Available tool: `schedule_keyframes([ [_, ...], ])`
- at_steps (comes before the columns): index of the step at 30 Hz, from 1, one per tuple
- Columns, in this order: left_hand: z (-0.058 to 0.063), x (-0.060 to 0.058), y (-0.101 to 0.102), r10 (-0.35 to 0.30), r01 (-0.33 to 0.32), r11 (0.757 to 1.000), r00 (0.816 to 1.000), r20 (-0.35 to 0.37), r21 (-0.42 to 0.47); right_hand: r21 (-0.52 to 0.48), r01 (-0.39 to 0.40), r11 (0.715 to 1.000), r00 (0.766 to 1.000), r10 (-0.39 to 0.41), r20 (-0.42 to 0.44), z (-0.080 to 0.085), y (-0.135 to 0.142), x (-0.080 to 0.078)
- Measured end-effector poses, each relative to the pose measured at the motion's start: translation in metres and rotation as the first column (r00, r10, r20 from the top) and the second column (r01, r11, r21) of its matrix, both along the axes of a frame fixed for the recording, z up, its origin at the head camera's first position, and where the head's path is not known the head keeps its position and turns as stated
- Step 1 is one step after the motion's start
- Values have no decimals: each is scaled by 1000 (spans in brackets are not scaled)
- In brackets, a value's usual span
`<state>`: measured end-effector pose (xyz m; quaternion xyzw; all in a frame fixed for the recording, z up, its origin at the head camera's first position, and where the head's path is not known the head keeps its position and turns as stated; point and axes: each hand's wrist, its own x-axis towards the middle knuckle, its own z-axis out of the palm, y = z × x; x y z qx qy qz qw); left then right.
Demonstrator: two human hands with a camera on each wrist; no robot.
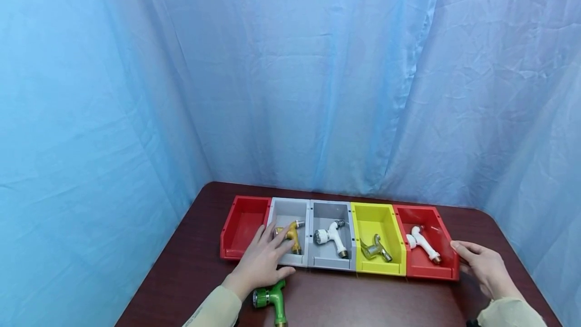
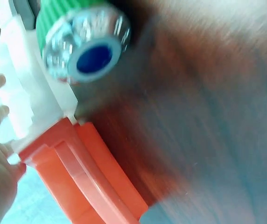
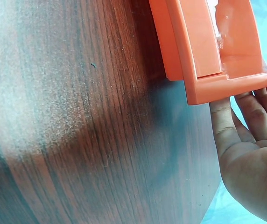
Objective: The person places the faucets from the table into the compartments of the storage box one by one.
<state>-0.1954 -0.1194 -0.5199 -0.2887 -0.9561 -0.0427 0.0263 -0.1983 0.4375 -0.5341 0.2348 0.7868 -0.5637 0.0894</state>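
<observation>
My left hand (image 1: pixel 265 256), fingers spread, hovers over the front of the left grey bin (image 1: pixel 290 207), overlapping a yellow tap (image 1: pixel 295 238) inside it. A green tap (image 1: pixel 278 304) lies on the table below this hand; its ribbed knob (image 2: pixel 73 23) looms large in the left wrist view. At the row's far end my right hand (image 1: pixel 485 266) touches the outer side of the right red bin (image 1: pixel 447 274), with thumb at the rim and fairly straight fingers against the wall. A white tap (image 1: pixel 424 246) lies in that bin.
Five bins stand side by side on the dark wood table (image 1: pixel 363 299). The left red bin (image 1: pixel 247 221) shows a bare floor. The middle grey bin (image 1: pixel 331 211) holds a white tap (image 1: pixel 335 238), the yellow bin (image 1: pixel 374 216) a metallic tap (image 1: pixel 375 249). Blue curtains (image 1: pixel 295 90) surround the table.
</observation>
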Motion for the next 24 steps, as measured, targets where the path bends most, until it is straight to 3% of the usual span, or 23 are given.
schedule_keyframes([
  [7,0,24,5,122,-123,992,992,27,31,-3,2,1000,1000,-2,8,1,-1,0],
  [15,-1,51,11,219,-229,972,966,136,60,-17,-2,1000,1000,2,-5,2,0,0],
  [18,-3,59,12,242,-258,964,949,204,57,-15,4,1000,1000,-4,-11,2,1,0],
  [24,-9,68,14,287,-313,949,896,340,24,-7,-1,1000,1000,1,1,1,1,-1],
])
